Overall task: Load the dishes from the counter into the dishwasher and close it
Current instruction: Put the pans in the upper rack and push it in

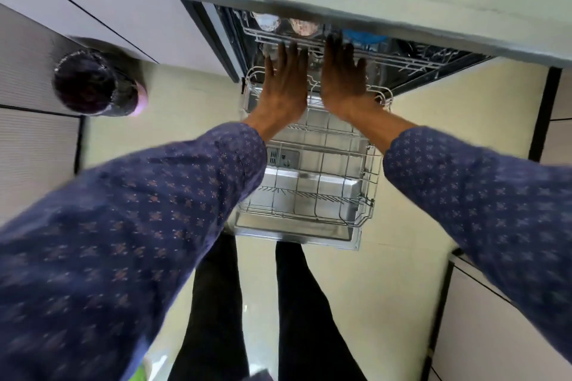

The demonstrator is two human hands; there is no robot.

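The dishwasher stands open below the counter edge (pixel 340 6). Its upper rack (pixel 402 63) sits mostly inside, holding two pale bowls or cups (pixel 267 22) and a blue item (pixel 366 39). My left hand (pixel 286 83) and my right hand (pixel 342 74) lie flat side by side, fingers spread, against the upper rack's front rail, holding nothing. Beneath them the lower rack (pixel 312 176) is pulled out over the lowered door (pixel 297 233) and looks bare of dishes.
A person's dark-haired head (pixel 93 83) is at the left, close to grey cabinet fronts (pixel 102 0). My dark-trousered legs (pixel 297 303) stand on the pale floor just in front of the door. More cabinets (pixel 501 328) line the right side.
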